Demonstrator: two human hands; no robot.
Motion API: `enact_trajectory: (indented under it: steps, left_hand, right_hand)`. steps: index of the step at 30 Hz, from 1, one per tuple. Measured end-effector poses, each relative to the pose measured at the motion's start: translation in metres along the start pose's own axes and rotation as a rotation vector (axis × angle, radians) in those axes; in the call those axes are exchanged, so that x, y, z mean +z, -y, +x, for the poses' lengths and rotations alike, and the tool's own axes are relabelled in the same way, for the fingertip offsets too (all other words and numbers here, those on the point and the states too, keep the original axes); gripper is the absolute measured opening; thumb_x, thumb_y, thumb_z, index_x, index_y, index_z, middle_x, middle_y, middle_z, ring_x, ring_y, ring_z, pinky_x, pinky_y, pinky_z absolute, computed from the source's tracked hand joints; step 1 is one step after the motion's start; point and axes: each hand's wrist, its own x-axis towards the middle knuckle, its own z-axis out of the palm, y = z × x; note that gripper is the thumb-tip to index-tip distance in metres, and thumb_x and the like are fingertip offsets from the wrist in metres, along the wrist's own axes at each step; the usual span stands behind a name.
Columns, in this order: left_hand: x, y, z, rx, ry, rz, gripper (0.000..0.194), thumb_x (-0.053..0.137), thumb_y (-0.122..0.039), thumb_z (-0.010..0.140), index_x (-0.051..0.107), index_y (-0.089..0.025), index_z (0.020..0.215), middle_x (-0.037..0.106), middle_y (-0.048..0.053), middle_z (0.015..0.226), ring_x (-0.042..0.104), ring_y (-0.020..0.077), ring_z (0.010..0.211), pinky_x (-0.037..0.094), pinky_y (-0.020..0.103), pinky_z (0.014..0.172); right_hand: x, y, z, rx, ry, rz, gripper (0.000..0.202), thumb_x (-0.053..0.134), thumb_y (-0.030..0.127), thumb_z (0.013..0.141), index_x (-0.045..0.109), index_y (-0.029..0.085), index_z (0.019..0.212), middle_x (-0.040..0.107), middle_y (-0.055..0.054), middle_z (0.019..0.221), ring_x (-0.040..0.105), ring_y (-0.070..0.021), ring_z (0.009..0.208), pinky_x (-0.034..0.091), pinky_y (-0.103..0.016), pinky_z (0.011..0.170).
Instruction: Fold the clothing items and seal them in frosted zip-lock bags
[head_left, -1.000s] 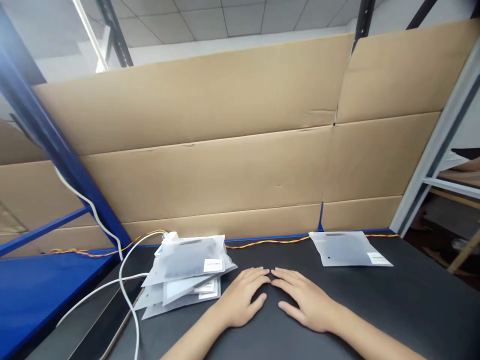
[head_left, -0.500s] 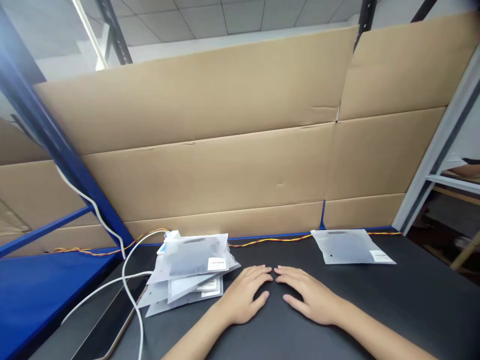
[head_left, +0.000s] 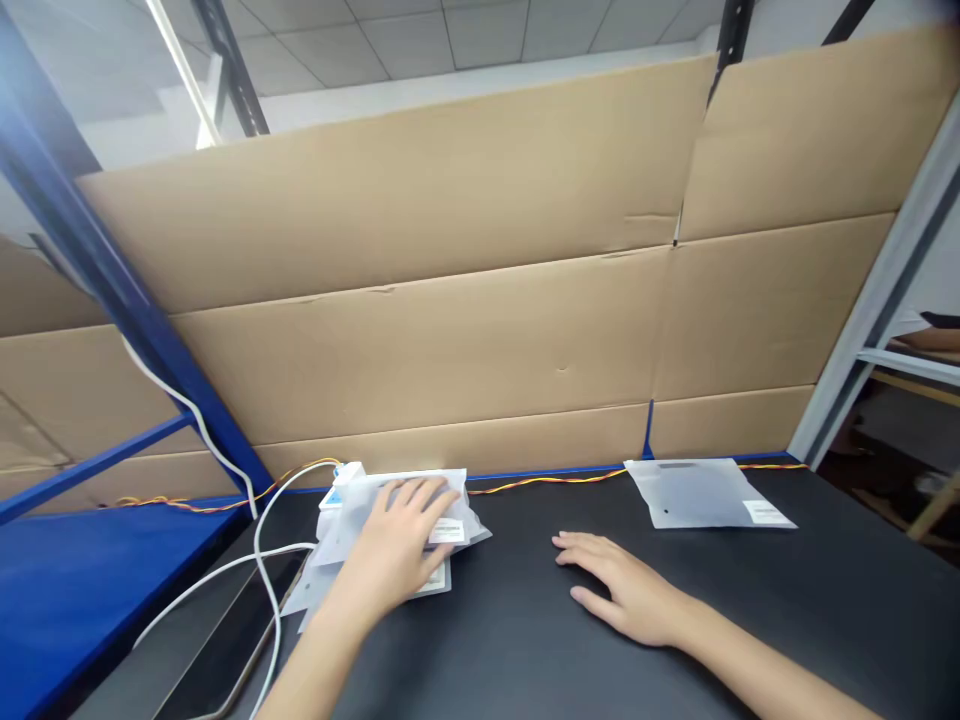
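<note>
On the left of the black tabletop lies a pile of frosted plastic bags (head_left: 352,497) with white labels. My left hand (head_left: 401,540) is over the top bag, its fingers spread across the surface and its thumb near the label (head_left: 447,531); whether it presses on the bag I cannot tell. Part of the pile is hidden under that hand and forearm. My right hand (head_left: 619,590) rests on the tabletop with fingers apart and nothing in it. Beyond it, at the back right, one single frosted bag (head_left: 701,492) lies flat with its label at the right corner.
A dark phone-like device (head_left: 229,645) lies at the front left, crossed by a white cable (head_left: 268,590). Behind the pile sits a white plug-like block (head_left: 346,472). Twisted coloured wires (head_left: 547,481) run along the back edge, below a cardboard wall (head_left: 450,350).
My left hand has moved from the middle of the tabletop leftward onto the pile of bags. My right hand has stayed almost in place.
</note>
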Motion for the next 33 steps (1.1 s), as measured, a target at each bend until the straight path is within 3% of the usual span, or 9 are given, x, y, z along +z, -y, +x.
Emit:
enact_trajectory:
  steps: [4,9,14,17,19,22,25,30,33]
  left_hand:
    - [0.021,0.044,-0.012,-0.109,0.003,0.083,0.043,0.057,-0.052,0.090,0.060,-0.030,0.127,0.061,0.007,0.133,0.056,0.0331,0.118,0.039,0.051,0.100]
    - [0.028,0.045,-0.008,-0.137,-0.151,0.097,0.028,0.045,-0.033,0.100,0.066,-0.026,0.117,0.068,0.007,0.123,0.062,0.0293,0.110,0.043,0.046,0.093]
    - [0.019,-0.026,-0.006,0.105,-0.364,-0.032,0.034,0.041,-0.017,0.100,0.064,-0.029,0.121,0.070,0.005,0.120,0.063,0.0272,0.110,0.042,0.046,0.094]
    - [0.032,-0.091,-0.010,0.411,-0.148,-0.182,0.037,0.039,-0.018,0.101,0.059,-0.033,0.129,0.067,0.004,0.127,0.062,0.0276,0.111,0.043,0.046,0.093]
    - [0.044,-0.124,-0.013,0.550,0.039,-0.286,0.039,0.035,-0.020,0.102,0.056,-0.036,0.132,0.068,0.004,0.126,0.063,0.0265,0.106,0.045,0.045,0.091]
    - [0.053,-0.139,-0.015,0.659,0.209,-0.505,0.039,0.034,-0.028,0.103,0.051,-0.040,0.136,0.067,0.004,0.127,0.063,0.0255,0.105,0.043,0.043,0.094]
    - [0.054,-0.121,-0.011,0.499,0.174,-0.719,0.043,0.048,-0.042,0.097,0.047,-0.035,0.140,0.060,0.006,0.135,0.057,0.0289,0.116,0.038,0.043,0.103]
    - [0.065,-0.090,0.003,-0.267,0.134,-0.866,0.036,0.043,-0.044,0.098,0.065,-0.023,0.117,0.066,0.008,0.107,0.060,0.0220,0.090,0.047,0.034,0.083]
    - [0.076,-0.091,0.007,-0.331,0.279,-1.005,0.029,0.050,-0.041,0.094,0.071,-0.021,0.096,0.066,0.003,0.089,0.057,0.0186,0.081,0.045,0.029,0.075]
  right_hand:
    - [0.001,-0.002,0.000,0.015,0.006,-0.002,0.039,0.051,0.038,0.095,0.057,0.028,0.132,0.050,-0.006,0.148,0.039,-0.0279,0.140,0.035,-0.048,0.115]
    - [0.004,-0.002,0.000,0.029,0.009,0.019,0.038,0.052,0.041,0.095,0.057,0.029,0.131,0.049,-0.005,0.148,0.039,-0.0270,0.140,0.033,-0.048,0.115]
    - [-0.007,-0.006,0.004,0.126,-0.068,0.326,0.044,0.038,0.055,0.099,0.066,0.026,0.118,0.062,-0.007,0.132,0.052,-0.0277,0.127,0.035,-0.048,0.111]
    - [-0.019,-0.011,0.002,0.167,-0.036,0.585,0.059,0.024,0.059,0.100,0.068,0.021,0.110,0.071,-0.009,0.110,0.063,-0.0266,0.107,0.043,-0.047,0.102]
    - [-0.024,-0.014,-0.002,0.169,0.043,0.669,0.051,0.037,0.059,0.098,0.066,0.019,0.112,0.072,-0.008,0.101,0.065,-0.0249,0.096,0.048,-0.044,0.092]
    - [-0.024,-0.016,-0.007,0.174,0.113,0.652,0.040,0.065,0.047,0.086,0.064,0.020,0.116,0.071,-0.004,0.091,0.064,-0.0203,0.083,0.050,-0.035,0.081]
    - [-0.022,-0.018,-0.008,0.174,0.134,0.622,0.035,0.071,0.038,0.082,0.066,0.019,0.110,0.069,-0.001,0.081,0.060,-0.0157,0.072,0.047,-0.029,0.072]
    - [-0.026,-0.016,-0.006,0.149,0.161,0.638,0.032,0.072,0.034,0.080,0.067,0.019,0.109,0.066,0.001,0.078,0.057,-0.0143,0.069,0.044,-0.028,0.072]
    - [-0.026,-0.011,-0.005,0.131,0.165,0.686,0.042,0.074,0.034,0.079,0.063,0.020,0.116,0.063,0.002,0.077,0.055,-0.0138,0.070,0.043,-0.027,0.072]
